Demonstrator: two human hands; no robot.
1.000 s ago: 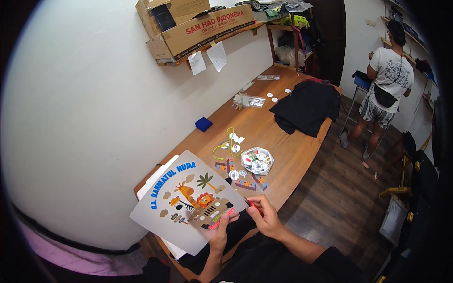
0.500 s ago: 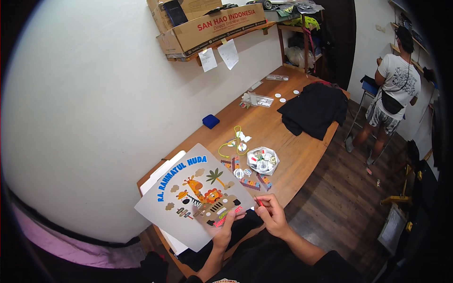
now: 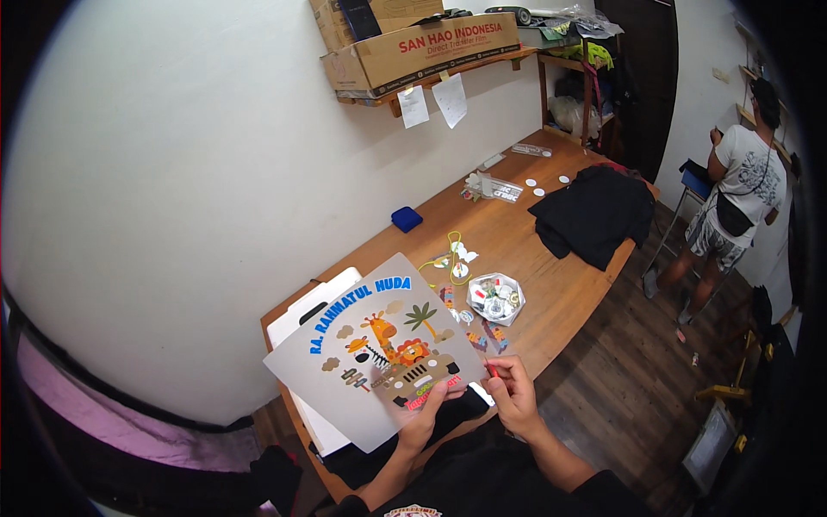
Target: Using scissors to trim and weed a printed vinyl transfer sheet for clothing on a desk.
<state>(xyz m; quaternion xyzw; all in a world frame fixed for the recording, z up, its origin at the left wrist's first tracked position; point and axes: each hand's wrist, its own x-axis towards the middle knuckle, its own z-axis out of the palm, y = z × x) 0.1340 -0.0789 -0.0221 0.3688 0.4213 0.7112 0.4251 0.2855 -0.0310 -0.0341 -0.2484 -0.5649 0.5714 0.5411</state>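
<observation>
A translucent film sheet (image 3: 388, 353) printed with cartoon animals in a jeep, a palm tree and lettering is held up, tilted, over the table's near left end. My left hand (image 3: 428, 420) grips its lower edge, thumb on the printed face and the other fingers behind. Beside the sheet's right corner, my right hand (image 3: 515, 398) is closed around a small red tool (image 3: 492, 370). Most of that tool is hidden by the fingers, so its kind cannot be made out. Black cloth (image 3: 349, 470) lies below the sheet, next to a white flat object (image 3: 320, 297) partly covered by it.
On the wooden table (image 3: 560, 289) stand an angular bowl (image 3: 497, 321) of small round items, a yellow cord (image 3: 454, 239), a blue box (image 3: 406, 219) and a dark garment (image 3: 594, 215). A cardboard box (image 3: 431, 52) sits on a wall shelf. Another person (image 3: 745, 172) stands at right.
The whole view has shifted, so most things appear further right. Both hands keep their grips, and the sheet hardly moves relative to them.
</observation>
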